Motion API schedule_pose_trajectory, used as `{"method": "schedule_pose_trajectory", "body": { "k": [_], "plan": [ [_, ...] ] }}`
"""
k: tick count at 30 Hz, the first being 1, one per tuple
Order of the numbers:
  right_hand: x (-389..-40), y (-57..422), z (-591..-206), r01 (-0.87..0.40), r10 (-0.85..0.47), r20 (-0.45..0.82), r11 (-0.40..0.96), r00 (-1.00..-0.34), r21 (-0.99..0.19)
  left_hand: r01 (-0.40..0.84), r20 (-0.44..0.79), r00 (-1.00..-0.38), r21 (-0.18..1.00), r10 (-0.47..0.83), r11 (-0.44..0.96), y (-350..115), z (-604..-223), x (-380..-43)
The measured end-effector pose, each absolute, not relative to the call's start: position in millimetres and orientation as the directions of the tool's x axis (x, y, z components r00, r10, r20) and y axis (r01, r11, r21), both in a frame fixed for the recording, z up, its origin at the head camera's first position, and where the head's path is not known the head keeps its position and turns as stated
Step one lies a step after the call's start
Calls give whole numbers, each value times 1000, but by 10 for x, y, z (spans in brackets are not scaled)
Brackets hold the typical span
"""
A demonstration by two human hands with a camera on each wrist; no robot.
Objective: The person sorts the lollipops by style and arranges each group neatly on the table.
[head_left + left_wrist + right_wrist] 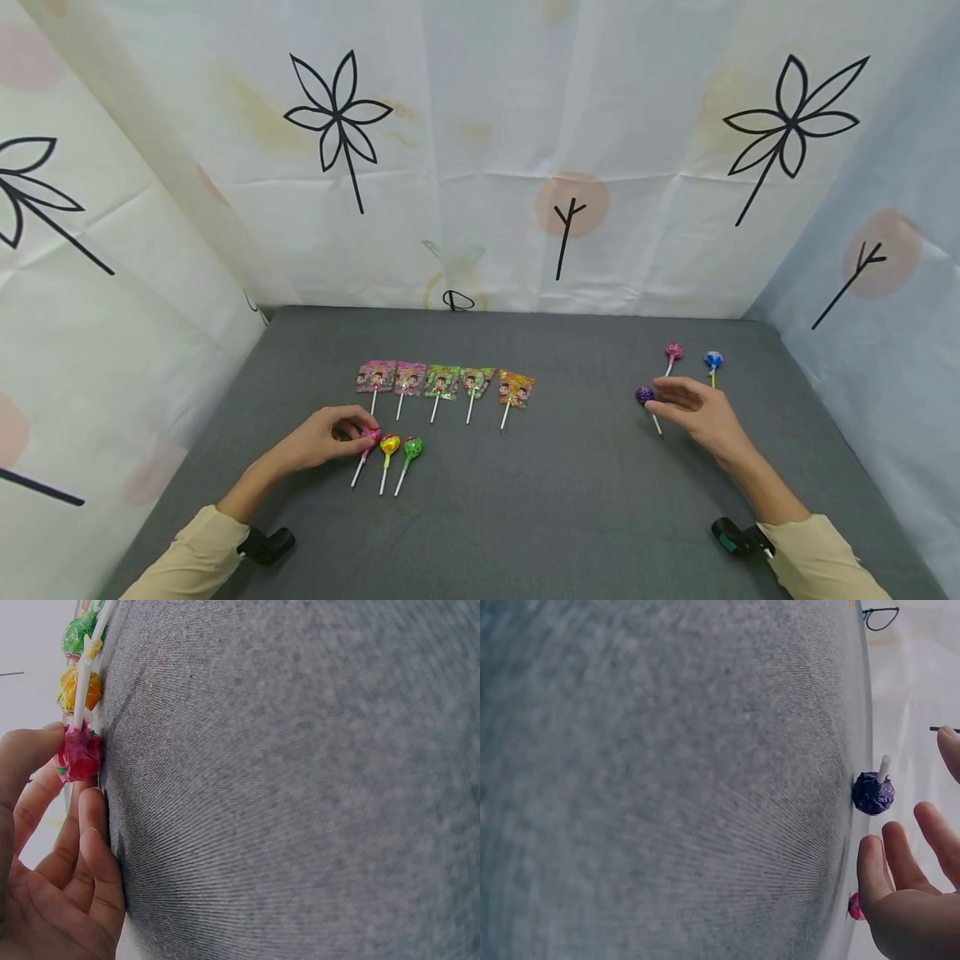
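Observation:
My left hand (330, 437) has its thumb and fingertips at the head of a pink lollipop (79, 754), pinching it on the table. Beside it, in a row, lie a yellow lollipop (389, 446) and a green lollipop (412, 449), sticks toward me. On the right, my right hand (697, 414) hovers with fingers spread loosely and nothing held. A purple lollipop (874, 793) lies just off its fingertips. Behind that hand are a pink-red lollipop (673, 352) and a blue lollipop (713, 360), whose stick the hand partly hides.
Several flat lollipops in printed wrappers form a row behind the left group, among them a pink one (376, 377), a green one (442, 382) and an orange one (515, 390). The grey table (525, 517) ends at a patterned cloth backdrop (487, 108).

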State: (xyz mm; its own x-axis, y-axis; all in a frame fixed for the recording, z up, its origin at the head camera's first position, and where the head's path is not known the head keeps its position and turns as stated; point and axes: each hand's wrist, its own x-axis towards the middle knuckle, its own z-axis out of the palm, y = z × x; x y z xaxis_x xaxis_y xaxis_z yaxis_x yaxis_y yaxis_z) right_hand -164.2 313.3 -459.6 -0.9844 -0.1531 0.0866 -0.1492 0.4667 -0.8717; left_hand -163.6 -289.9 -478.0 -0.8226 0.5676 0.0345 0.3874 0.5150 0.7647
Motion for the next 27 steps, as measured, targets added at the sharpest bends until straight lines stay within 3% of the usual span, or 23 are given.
{"method": "schedule_pose_trajectory", "body": {
  "k": [14, 27],
  "plan": [
    [-1730, 3060, -4623, -109, -158, 38, 470, -987, -876, 389, 36, -822, 764, 568, 515, -2900, -4787, -1638],
    [-1822, 3014, -4702, -136, -105, 94, 548, -990, -825, 382, 43, -830, 771, 556, 510, -2884, -4787, -1623]
  ]
}}
